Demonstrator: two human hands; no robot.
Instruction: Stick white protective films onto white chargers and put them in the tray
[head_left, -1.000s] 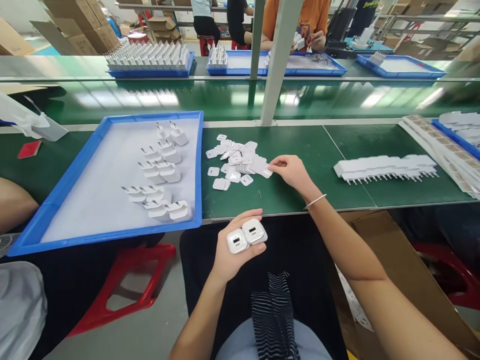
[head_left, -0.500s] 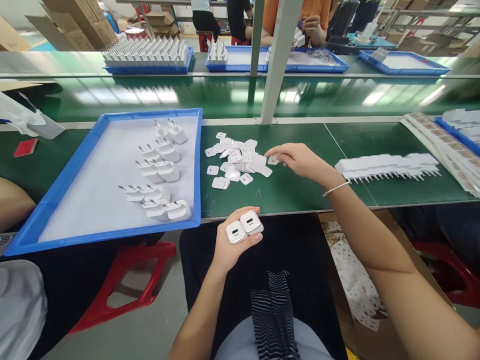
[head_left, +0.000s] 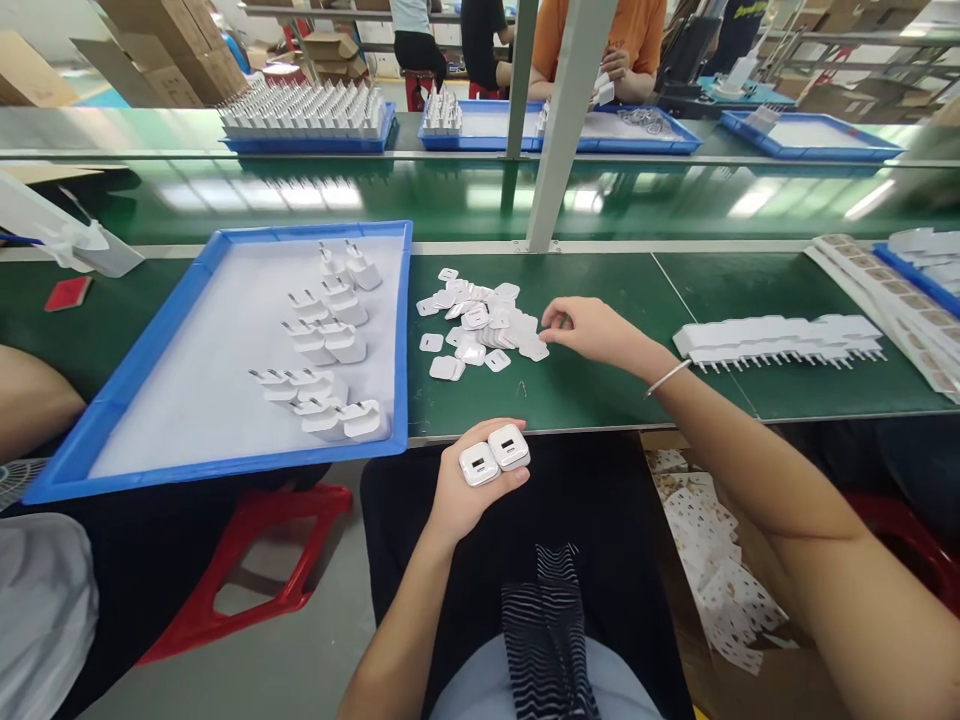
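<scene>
In my left hand [head_left: 459, 505], held just in front of the bench edge, are two white USB chargers [head_left: 495, 455] side by side, their port faces turned up toward me. Thumb and fingers wrap round them from both sides. My right hand [head_left: 596, 330] is at the right edge of a heap of small white cover plates [head_left: 487, 318] on the green bench. Its fingers are bent together, with the tips against the outermost plates; whatever lies between them is hidden. A small bent metal wire [head_left: 522, 388] lies between the heap and the bench edge.
Left of the heap, a blue-rimmed tray [head_left: 409, 330] carries several white plug chargers [head_left: 341, 345]. A row of white chargers [head_left: 780, 340] lies to the right, pins toward me. A grey post [head_left: 551, 170] rises behind the heap. Below the bench stands a carton holding scrap sheets [head_left: 720, 560].
My right hand has shifted slightly down, its fingers curling more at the heap's edge. The single plate beneath its fingertips no longer shows apart. My left hand keeps both chargers.
</scene>
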